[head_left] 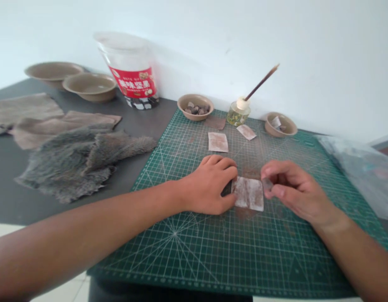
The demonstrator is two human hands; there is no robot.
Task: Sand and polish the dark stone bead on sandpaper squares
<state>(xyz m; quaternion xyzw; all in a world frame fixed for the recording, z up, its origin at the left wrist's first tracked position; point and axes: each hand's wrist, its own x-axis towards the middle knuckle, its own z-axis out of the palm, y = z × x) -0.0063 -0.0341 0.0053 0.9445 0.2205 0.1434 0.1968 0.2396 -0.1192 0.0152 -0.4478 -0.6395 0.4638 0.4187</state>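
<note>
A worn square of sandpaper (250,193), white with brown dust streaks, lies on the green cutting mat (181,260). My left hand (211,184) presses down at its left edge, with fingers curled around a dark block mostly hidden beneath the palm. Just right of the sandpaper, my right hand (294,188) pinches a small grey-brown piece (267,184) between thumb and fingertips. That piece looks like a stone or rough bead; its exact kind is unclear. Brown dust marks the mat around the sandpaper.
Further sandpaper pieces (218,142) lie behind my hands. At the back stand a bowl of small brown pieces (195,105), a glass jar with a brush (238,111) and another bowl (280,125). Cloths (71,159) and a plastic tub (131,71) are left; a plastic bag (360,167) lies right.
</note>
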